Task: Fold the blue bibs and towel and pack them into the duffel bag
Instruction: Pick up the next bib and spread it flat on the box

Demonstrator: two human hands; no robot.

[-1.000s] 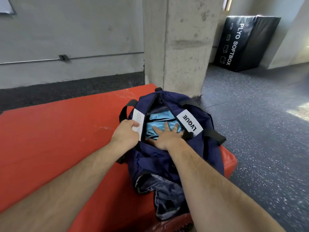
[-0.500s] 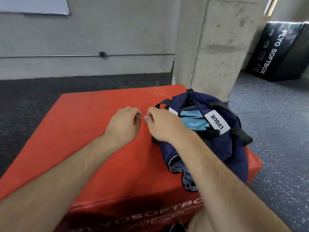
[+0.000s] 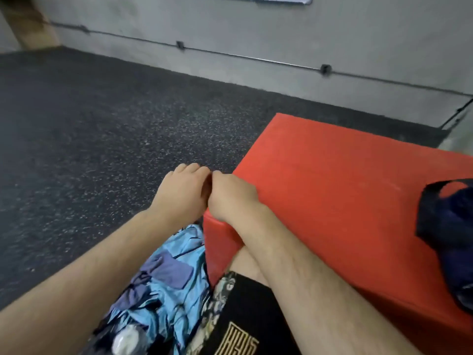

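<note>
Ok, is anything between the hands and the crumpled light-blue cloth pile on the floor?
Nothing visible. The left hand and right hand hang above and just beyond the light-blue cloth pile, beside the red padded box; only air lies between.

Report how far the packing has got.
Done: cannot be judged; the bag sits on the box, its inside out of view. In hand: nothing; the left hand and right hand are curled, touching, over the box's corner. To do: a crumpled heap of blue cloth on the floor needs folding and packing.

Duffel bag on the box, at its right; bibs on the floor left of the box
</note>
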